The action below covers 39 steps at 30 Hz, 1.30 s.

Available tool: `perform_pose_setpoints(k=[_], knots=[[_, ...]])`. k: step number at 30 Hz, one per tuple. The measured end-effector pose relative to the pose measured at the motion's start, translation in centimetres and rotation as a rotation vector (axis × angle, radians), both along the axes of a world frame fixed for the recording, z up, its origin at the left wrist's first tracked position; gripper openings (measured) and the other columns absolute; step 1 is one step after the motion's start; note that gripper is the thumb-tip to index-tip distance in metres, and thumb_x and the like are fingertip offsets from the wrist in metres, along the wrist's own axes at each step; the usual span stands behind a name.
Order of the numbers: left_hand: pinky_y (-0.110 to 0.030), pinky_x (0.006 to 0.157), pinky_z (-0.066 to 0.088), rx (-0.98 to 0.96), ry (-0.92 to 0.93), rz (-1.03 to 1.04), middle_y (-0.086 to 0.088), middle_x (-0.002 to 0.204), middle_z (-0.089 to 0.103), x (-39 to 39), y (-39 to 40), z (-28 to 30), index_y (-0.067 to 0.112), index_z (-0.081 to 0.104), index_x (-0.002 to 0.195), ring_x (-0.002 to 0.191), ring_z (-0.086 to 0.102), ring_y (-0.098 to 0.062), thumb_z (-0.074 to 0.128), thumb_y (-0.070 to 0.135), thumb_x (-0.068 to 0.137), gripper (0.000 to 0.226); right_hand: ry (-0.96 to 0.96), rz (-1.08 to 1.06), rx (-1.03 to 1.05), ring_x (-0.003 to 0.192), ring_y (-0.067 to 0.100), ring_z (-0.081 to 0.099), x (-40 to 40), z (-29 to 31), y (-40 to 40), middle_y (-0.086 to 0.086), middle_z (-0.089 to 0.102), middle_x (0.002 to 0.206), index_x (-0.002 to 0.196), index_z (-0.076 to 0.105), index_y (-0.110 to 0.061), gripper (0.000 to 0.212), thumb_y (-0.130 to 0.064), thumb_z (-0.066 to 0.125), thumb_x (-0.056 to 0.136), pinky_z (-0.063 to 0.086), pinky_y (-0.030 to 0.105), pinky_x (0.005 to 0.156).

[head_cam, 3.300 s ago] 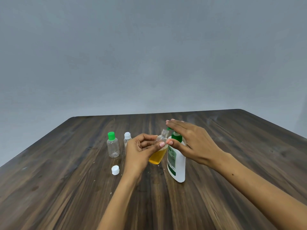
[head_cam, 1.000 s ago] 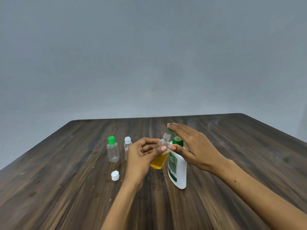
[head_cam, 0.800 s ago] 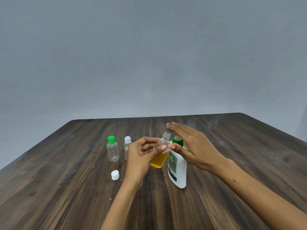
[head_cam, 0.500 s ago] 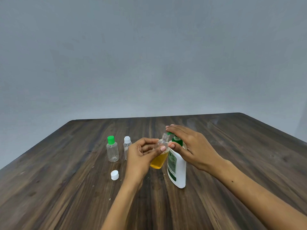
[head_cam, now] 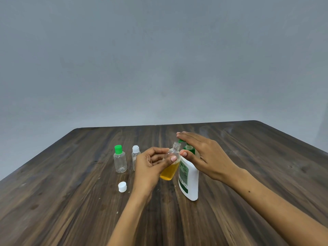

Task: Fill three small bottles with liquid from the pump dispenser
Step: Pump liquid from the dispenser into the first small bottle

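My left hand (head_cam: 150,166) grips a small clear bottle (head_cam: 170,167), tilted, uncapped and more than half full of amber liquid. Its open neck sits under the green spout of the white pump dispenser (head_cam: 189,181), which stands on the table. My right hand (head_cam: 204,155) lies over the green pump head with straight fingers, the thumb against the collar. To the left stand two capped clear bottles with no liquid showing, one with a green cap (head_cam: 120,159) and one with a white cap (head_cam: 135,157), partly hidden by my left hand. A loose white cap (head_cam: 122,186) lies nearer to me.
Everything stands on a dark wooden table (head_cam: 71,210) whose far edge meets a plain grey wall. Bare wood stretches to the right of the dispenser and in front of my arms.
The fingers of my right hand rose a little off the pump head compared with half a second ago. The liquid level in the held bottle is slightly higher than 3.3 s ago.
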State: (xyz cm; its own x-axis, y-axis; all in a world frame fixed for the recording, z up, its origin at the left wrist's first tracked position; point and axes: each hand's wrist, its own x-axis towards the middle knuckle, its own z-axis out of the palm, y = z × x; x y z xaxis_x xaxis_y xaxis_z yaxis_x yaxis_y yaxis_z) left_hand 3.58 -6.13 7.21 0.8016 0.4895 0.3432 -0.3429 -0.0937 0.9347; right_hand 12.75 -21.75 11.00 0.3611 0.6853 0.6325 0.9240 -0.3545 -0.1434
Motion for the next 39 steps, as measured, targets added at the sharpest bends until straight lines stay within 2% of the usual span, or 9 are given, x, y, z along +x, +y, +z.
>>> perform_pose_setpoints(k=[3, 9, 14, 16, 20, 25, 32, 36, 39], knots=[[-0.035, 0.085, 0.057, 0.003, -0.003, -0.005, -0.007, 0.096, 0.076, -0.04, 0.09, -0.01, 0.010, 0.071, 0.097, 0.094, 0.072, -0.022, 0.081, 0.025, 0.061, 0.041, 0.000, 0.003, 0.014, 0.126, 0.010, 0.046, -0.06, 0.04, 0.06, -0.002, 0.052, 0.137, 0.135, 0.050, -0.020, 0.085, -0.076, 0.011, 0.085, 0.030, 0.015, 0.096], [-0.036, 0.086, 0.056, -0.003, 0.004, -0.005, -0.007, 0.096, 0.076, 0.08, 0.34, -0.31, 0.010, 0.071, 0.098, 0.095, 0.072, -0.023, 0.082, 0.025, 0.060, 0.042, 0.022, 0.019, 0.048, 0.125, 0.010, 0.048, -0.20, -0.41, 0.19, -0.003, 0.055, 0.133, 0.130, 0.055, -0.020, 0.080, -0.075, 0.017, 0.087, 0.038, 0.019, 0.096], [-0.036, 0.086, 0.056, -0.006, 0.001, -0.012, -0.007, 0.095, 0.076, 0.08, 0.32, -0.35, 0.009, 0.071, 0.097, 0.094, 0.072, -0.023, 0.082, 0.024, 0.060, 0.042, 0.024, -0.014, 0.029, 0.126, 0.008, 0.045, -0.19, 0.05, 0.18, -0.004, 0.052, 0.137, 0.135, 0.051, -0.022, 0.088, -0.080, 0.009, 0.082, 0.020, 0.003, 0.093], [-0.032, 0.084, 0.057, 0.001, -0.003, -0.012, -0.006, 0.094, 0.076, 0.05, 0.24, -0.30, 0.010, 0.071, 0.097, 0.093, 0.072, -0.021, 0.082, 0.024, 0.060, 0.040, 0.027, -0.007, 0.039, 0.125, 0.008, 0.046, -0.21, -0.01, 0.19, -0.004, 0.053, 0.136, 0.134, 0.052, -0.021, 0.086, -0.078, 0.011, 0.084, 0.024, 0.005, 0.093], [-0.028, 0.080, 0.057, 0.006, -0.011, -0.015, -0.006, 0.094, 0.076, 0.04, 0.20, -0.25, 0.009, 0.071, 0.097, 0.092, 0.073, -0.019, 0.081, 0.022, 0.061, 0.040, 0.048, 0.019, 0.053, 0.125, 0.010, 0.048, -0.26, -0.33, 0.16, -0.004, 0.055, 0.134, 0.131, 0.055, -0.021, 0.082, -0.076, 0.015, 0.086, 0.037, 0.018, 0.095], [-0.024, 0.076, 0.057, 0.012, -0.021, -0.015, -0.004, 0.092, 0.077, 0.00, 0.10, -0.10, 0.008, 0.071, 0.096, 0.090, 0.073, -0.018, 0.081, 0.023, 0.059, 0.041, 0.027, -0.022, 0.016, 0.127, 0.008, 0.044, -0.18, 0.05, 0.16, -0.005, 0.050, 0.139, 0.137, 0.048, -0.023, 0.089, -0.080, 0.007, 0.082, 0.028, 0.013, 0.096], [-0.022, 0.075, 0.057, -0.003, -0.023, -0.029, -0.007, 0.092, 0.076, 0.02, 0.06, -0.31, 0.006, 0.071, 0.098, 0.089, 0.073, -0.019, 0.082, 0.020, 0.060, 0.041, 0.045, 0.009, 0.051, 0.122, 0.010, 0.050, -0.12, -0.26, 0.21, -0.004, 0.057, 0.131, 0.129, 0.056, -0.020, 0.083, -0.077, 0.013, 0.085, 0.038, 0.019, 0.092], [-0.022, 0.075, 0.056, 0.003, -0.021, -0.026, -0.005, 0.092, 0.077, -0.05, -0.06, -0.27, 0.007, 0.071, 0.097, 0.090, 0.073, -0.017, 0.081, 0.023, 0.059, 0.042, 0.044, -0.016, 0.037, 0.125, 0.010, 0.047, -0.09, -0.13, 0.17, -0.004, 0.053, 0.136, 0.134, 0.051, -0.024, 0.087, -0.079, 0.008, 0.082, 0.031, 0.014, 0.094], [-0.025, 0.077, 0.057, -0.001, -0.021, -0.017, -0.006, 0.093, 0.076, -0.07, -0.01, -0.15, 0.008, 0.071, 0.097, 0.091, 0.073, -0.019, 0.081, 0.024, 0.058, 0.043, 0.042, -0.019, 0.024, 0.126, 0.010, 0.046, -0.15, 0.18, 0.20, -0.004, 0.051, 0.138, 0.136, 0.050, -0.024, 0.090, -0.080, 0.006, 0.081, 0.031, 0.018, 0.097]])
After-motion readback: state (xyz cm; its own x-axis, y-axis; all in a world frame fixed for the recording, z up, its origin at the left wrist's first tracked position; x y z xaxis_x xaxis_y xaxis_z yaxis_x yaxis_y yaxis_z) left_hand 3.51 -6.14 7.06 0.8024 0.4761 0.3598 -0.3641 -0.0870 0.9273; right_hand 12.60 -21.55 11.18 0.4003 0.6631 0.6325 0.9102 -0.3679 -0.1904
